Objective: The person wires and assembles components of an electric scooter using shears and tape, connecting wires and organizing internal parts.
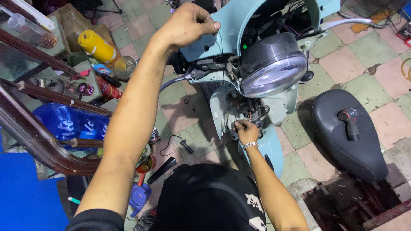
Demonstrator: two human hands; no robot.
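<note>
Pale blue painted panels wrapped the scooter's front (pixel 239 25), glossy around a round glass headlight (pixel 272 64). The left hand (pixel 186 25) was raised high, fingers pinched tight on a thin dark cable (pixel 222 55) that ran straight down past the brake lever. Below the lamp, the right hand (pixel 246 131) gripped the cable's lower part amid tangled wiring in the open steering column. A matte black seat (pixel 342 137) lay on the chequered tiles. At left, a yellow bottle (pixel 96 45) stood above red cans (pixel 107 90).
</note>
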